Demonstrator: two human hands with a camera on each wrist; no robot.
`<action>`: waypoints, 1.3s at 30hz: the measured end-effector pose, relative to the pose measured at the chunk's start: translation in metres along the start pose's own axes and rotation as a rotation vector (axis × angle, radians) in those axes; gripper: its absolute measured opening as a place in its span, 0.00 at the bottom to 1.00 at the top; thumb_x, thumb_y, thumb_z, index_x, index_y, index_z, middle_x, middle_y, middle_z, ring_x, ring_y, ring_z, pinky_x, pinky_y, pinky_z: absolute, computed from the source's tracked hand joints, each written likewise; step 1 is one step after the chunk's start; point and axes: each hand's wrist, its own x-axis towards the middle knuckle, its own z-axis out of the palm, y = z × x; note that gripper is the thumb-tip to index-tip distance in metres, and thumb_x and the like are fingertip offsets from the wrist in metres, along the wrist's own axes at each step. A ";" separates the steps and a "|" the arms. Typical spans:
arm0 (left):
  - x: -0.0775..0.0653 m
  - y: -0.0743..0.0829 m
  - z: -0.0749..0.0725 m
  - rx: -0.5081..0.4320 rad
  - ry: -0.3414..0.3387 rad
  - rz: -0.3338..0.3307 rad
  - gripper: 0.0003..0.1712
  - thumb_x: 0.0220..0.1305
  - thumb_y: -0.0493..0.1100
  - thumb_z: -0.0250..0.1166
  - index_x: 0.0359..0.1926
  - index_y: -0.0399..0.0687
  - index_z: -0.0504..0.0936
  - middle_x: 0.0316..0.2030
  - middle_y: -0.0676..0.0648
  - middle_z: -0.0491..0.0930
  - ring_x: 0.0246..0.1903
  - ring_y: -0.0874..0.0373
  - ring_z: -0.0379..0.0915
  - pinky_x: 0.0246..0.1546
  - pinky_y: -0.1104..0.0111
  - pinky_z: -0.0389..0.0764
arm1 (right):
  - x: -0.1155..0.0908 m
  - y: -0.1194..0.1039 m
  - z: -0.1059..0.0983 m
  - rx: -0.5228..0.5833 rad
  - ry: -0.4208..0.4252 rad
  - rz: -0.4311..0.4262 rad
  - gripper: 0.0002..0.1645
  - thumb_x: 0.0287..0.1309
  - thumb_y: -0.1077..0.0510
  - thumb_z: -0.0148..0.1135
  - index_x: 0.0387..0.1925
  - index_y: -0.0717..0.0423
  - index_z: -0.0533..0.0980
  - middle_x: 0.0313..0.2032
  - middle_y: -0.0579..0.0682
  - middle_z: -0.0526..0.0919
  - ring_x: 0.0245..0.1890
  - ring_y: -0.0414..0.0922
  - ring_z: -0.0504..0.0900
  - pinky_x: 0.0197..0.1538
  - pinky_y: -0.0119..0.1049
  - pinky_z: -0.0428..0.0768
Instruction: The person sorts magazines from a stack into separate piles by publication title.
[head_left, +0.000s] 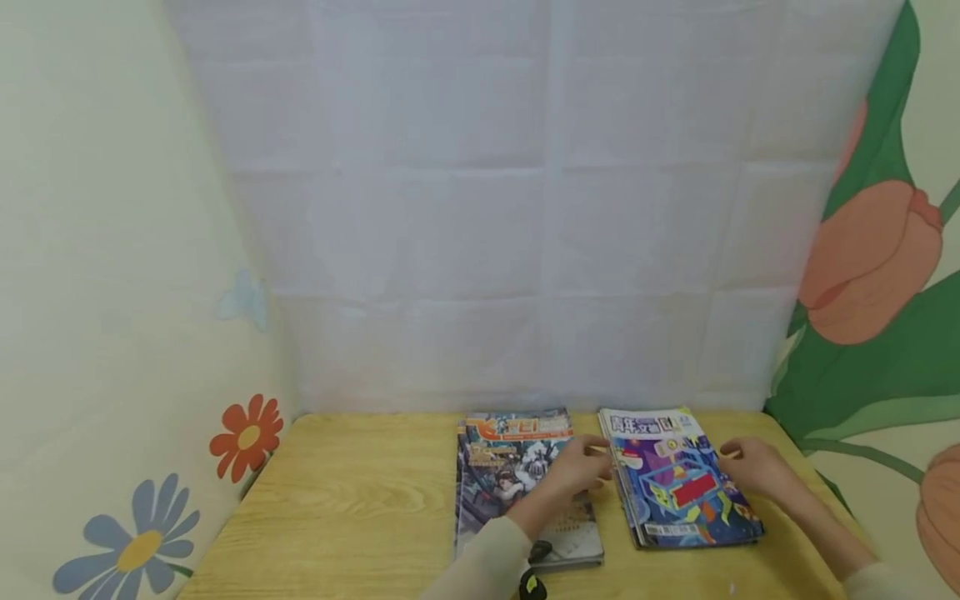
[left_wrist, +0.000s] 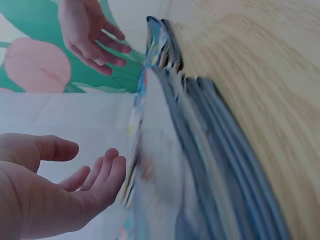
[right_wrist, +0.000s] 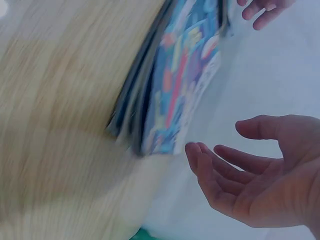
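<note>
Two stacks of magazines lie side by side on the table. The right stack (head_left: 675,479) has a purple and blue cover on top, and the left stack (head_left: 487,483) shows a dark cover with drawn figures. My left hand (head_left: 581,468) hovers over the left stack's right side, fingers loosely bent toward the right stack's left edge. On the other side of that stack is my right hand (head_left: 759,468), near its right edge. In the right wrist view, the right hand (right_wrist: 260,185) has bent, parted fingers holding nothing. The left wrist view shows the left hand (left_wrist: 70,190) likewise holding nothing.
The wooden table (head_left: 345,492) reaches back to a creased white sheet (head_left: 525,233) hanging behind it. Painted walls flank it, with tulips (head_left: 870,258) on the right and small flowers (head_left: 247,437) on the left. A black wrist strap (head_left: 534,583) shows near the left sleeve.
</note>
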 end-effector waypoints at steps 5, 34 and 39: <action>-0.023 0.001 -0.023 0.099 -0.010 0.105 0.20 0.71 0.37 0.62 0.61 0.39 0.78 0.43 0.47 0.81 0.39 0.48 0.82 0.41 0.53 0.83 | -0.005 -0.022 0.012 0.106 -0.023 0.004 0.24 0.68 0.60 0.58 0.53 0.81 0.73 0.39 0.64 0.83 0.35 0.52 0.84 0.35 0.46 0.83; -0.090 -0.020 -0.138 0.484 0.365 0.272 0.17 0.62 0.31 0.63 0.53 0.35 0.81 0.42 0.44 0.81 0.41 0.51 0.78 0.37 0.63 0.81 | 0.007 -0.105 0.098 0.468 -0.015 -0.061 0.20 0.64 0.64 0.62 0.54 0.73 0.77 0.35 0.58 0.84 0.32 0.54 0.85 0.33 0.45 0.85; -0.094 -0.029 -0.157 0.554 0.435 0.278 0.18 0.58 0.29 0.63 0.51 0.32 0.81 0.41 0.41 0.81 0.38 0.51 0.79 0.36 0.62 0.81 | 0.014 -0.111 0.108 0.459 -0.101 -0.068 0.20 0.66 0.64 0.62 0.55 0.73 0.76 0.39 0.57 0.83 0.36 0.55 0.84 0.38 0.49 0.85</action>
